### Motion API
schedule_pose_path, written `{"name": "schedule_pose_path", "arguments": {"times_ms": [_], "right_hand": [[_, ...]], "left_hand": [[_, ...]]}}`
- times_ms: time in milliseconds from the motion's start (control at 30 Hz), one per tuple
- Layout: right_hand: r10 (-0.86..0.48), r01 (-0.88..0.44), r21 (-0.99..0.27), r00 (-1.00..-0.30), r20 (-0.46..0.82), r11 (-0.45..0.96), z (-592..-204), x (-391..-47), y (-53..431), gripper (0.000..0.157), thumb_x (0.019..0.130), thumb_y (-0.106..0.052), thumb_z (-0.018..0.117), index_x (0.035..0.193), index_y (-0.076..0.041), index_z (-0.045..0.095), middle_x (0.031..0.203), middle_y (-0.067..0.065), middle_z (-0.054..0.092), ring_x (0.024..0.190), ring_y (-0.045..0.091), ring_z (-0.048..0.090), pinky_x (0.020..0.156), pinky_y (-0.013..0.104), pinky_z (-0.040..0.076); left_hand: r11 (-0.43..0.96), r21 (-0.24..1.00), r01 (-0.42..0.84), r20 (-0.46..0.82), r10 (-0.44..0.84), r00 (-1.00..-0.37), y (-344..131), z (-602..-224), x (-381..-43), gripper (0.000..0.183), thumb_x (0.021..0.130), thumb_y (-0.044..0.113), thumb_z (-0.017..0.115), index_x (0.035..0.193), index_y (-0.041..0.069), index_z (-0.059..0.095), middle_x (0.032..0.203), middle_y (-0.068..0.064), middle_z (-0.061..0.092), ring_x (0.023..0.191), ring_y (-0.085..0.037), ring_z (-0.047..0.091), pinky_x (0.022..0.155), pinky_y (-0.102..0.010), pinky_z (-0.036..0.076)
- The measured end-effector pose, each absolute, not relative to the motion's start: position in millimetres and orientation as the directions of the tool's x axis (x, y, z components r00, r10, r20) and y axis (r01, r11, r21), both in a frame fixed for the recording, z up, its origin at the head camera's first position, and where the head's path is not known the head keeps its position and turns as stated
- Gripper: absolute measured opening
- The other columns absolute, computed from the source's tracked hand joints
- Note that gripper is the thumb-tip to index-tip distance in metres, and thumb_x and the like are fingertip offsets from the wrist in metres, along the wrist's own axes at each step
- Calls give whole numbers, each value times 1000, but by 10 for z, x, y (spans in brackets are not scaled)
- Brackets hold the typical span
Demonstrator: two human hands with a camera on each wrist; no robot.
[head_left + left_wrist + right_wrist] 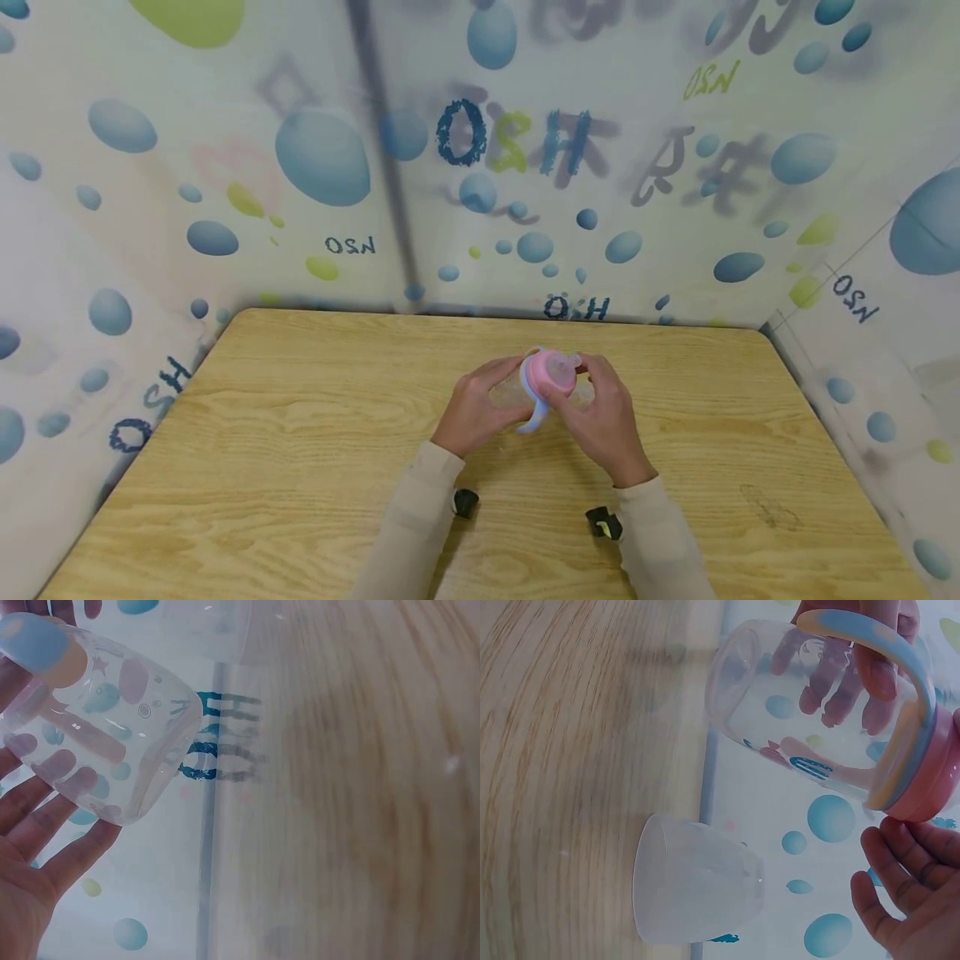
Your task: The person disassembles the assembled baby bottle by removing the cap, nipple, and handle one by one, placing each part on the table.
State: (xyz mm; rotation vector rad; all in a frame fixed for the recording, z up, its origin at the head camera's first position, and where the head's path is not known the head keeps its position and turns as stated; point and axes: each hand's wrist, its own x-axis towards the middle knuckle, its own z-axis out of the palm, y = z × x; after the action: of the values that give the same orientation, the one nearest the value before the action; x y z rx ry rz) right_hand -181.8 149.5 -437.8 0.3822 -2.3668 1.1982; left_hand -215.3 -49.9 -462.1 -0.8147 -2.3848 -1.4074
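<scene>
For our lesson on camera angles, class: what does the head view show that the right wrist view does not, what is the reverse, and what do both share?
Only the head view: the beige sleeves, the small black pieces beside them, and the teat of the bottle.

Only the right wrist view: the bottle's rounded base and the full outline of the translucent cup, mostly hidden behind the right hand in the head view.

Both: the bottle's pink collar and blue handle, both hands, the wooden table and the patterned wall.
</scene>
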Motion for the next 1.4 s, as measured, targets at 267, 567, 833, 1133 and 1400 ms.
{"name": "schedule_pose_path", "arguments": {"times_ms": [267, 567, 833, 1133, 1400], "right_hand": [[-69, -444, -659, -856, 513, 607, -4382, -1823, 1512, 45, 84, -23, 81, 119, -4, 61, 111, 8, 62, 101, 24, 58, 87, 52, 50], [-128, -479, -663, -853, 505, 576, -4372, -1819, 1534, 47, 88, -22, 78, 127, -5, 59, 119, 9, 59, 108, 24, 56, 91, 51, 48], [-173, -486, -707, -866, 470, 514, -4335, -1809, 1540, 45, 91, -22, 75, 130, -8, 57, 126, 7, 56, 116, 23, 54, 96, 56, 45], [-181, -520, -716, -848, 499, 466, -4341, -1822, 1548, 46, 86, -10, 75, 129, -6, 58, 123, 7, 56, 112, 21, 54, 93, 51, 44], [-158, -498, -733, -860, 485, 463, -4329, -1813, 1551, 49, 86, -9, 74, 132, -4, 57, 125, 11, 57, 116, 27, 54, 100, 59, 40]], "left_hand": [[385, 706, 595, 489, 343, -802, -501, -4615, -2152, 66, 76, 14, 88, 136, 11, 62, 132, -8, 64, 121, -22, 61, 94, -41, 53], [341, 729, 594, 477, 369, -798, -518, -4603, -2152, 64, 78, 16, 87, 137, 9, 61, 133, -6, 64, 123, -20, 59, 101, -40, 49], [339, 733, 590, 470, 373, -800, -526, -4597, -2153, 64, 78, 17, 87, 136, 9, 62, 133, -6, 63, 123, -20, 59, 101, -40, 49], [328, 727, 603, 479, 387, -788, -518, -4605, -2153, 63, 76, 18, 88, 133, 6, 64, 131, -8, 65, 122, -21, 60, 101, -38, 48], [327, 720, 612, 491, 382, -783, -509, -4617, -2152, 63, 77, 19, 88, 134, 9, 63, 131, -5, 65, 121, -18, 60, 101, -38, 49]]}}
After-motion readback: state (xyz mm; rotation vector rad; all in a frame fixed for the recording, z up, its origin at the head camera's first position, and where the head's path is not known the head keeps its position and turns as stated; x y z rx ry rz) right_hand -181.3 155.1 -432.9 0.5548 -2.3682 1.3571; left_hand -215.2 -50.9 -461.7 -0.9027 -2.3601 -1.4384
